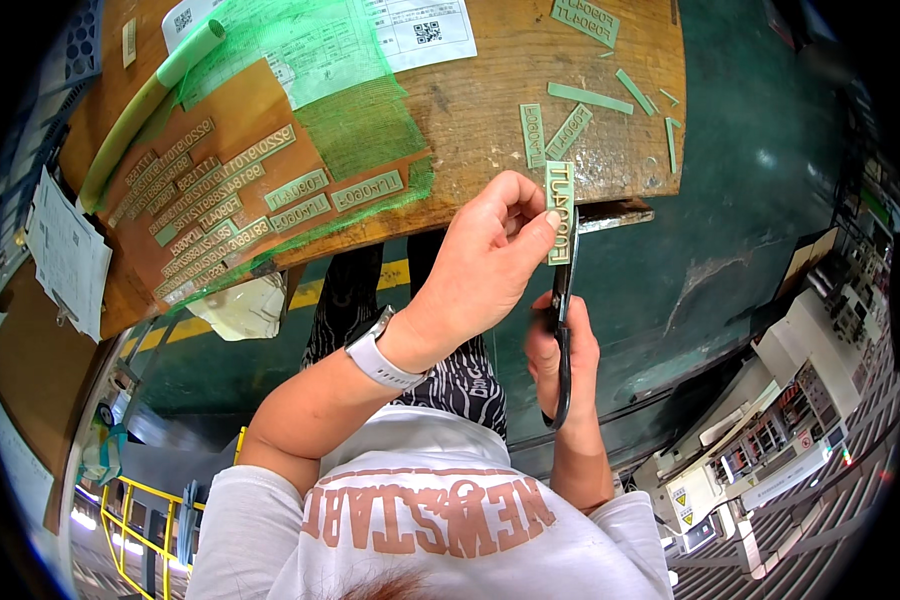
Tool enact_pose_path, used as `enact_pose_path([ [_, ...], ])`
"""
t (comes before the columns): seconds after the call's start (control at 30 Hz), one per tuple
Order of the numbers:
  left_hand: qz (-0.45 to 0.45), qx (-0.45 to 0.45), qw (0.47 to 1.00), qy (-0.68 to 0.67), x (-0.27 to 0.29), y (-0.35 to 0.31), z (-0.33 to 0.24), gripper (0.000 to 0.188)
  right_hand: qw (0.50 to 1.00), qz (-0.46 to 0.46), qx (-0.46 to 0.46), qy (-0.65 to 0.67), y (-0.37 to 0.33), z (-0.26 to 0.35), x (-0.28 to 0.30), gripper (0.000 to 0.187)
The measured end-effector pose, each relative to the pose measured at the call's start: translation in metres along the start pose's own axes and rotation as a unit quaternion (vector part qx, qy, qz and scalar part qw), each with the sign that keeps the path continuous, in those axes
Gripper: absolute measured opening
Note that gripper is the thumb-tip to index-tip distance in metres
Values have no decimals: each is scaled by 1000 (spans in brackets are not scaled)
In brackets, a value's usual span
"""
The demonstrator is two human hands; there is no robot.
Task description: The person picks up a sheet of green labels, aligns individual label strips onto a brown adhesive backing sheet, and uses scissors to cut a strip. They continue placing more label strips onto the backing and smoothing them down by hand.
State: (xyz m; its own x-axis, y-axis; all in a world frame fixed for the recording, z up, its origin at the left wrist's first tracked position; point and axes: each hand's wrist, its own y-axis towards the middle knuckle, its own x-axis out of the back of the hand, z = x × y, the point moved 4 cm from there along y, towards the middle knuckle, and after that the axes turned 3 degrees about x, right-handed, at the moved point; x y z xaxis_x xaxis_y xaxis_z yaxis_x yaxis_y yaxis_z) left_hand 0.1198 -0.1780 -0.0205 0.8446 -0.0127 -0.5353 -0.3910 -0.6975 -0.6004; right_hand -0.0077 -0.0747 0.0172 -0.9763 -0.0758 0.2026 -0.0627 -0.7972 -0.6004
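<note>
At the near edge of the table [465, 120], the left hand [485, 262] pinches a strip [560, 190]; the right hand [581, 362] grips scissors [565, 350].

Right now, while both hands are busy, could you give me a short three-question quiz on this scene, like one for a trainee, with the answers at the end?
1. Which tool is in the right hand?
2. Which wrist wears the wristwatch?
A) left
B) right
3. True or false: the left hand is empty.

Key:
1. Black scissors.
2. A.
3. False; it holds a green lettered strip.
</note>
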Motion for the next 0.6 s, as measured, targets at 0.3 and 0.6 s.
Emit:
enact_pose_path([
  [0.3,-10,8,1000,9,0,0,-3,11,1000,-20,6,-23,1,0,0,48],
  [0.6,-8,15,1000,18,0,3,-3,10,999,-9,-9,-39,3,6,2,44],
])
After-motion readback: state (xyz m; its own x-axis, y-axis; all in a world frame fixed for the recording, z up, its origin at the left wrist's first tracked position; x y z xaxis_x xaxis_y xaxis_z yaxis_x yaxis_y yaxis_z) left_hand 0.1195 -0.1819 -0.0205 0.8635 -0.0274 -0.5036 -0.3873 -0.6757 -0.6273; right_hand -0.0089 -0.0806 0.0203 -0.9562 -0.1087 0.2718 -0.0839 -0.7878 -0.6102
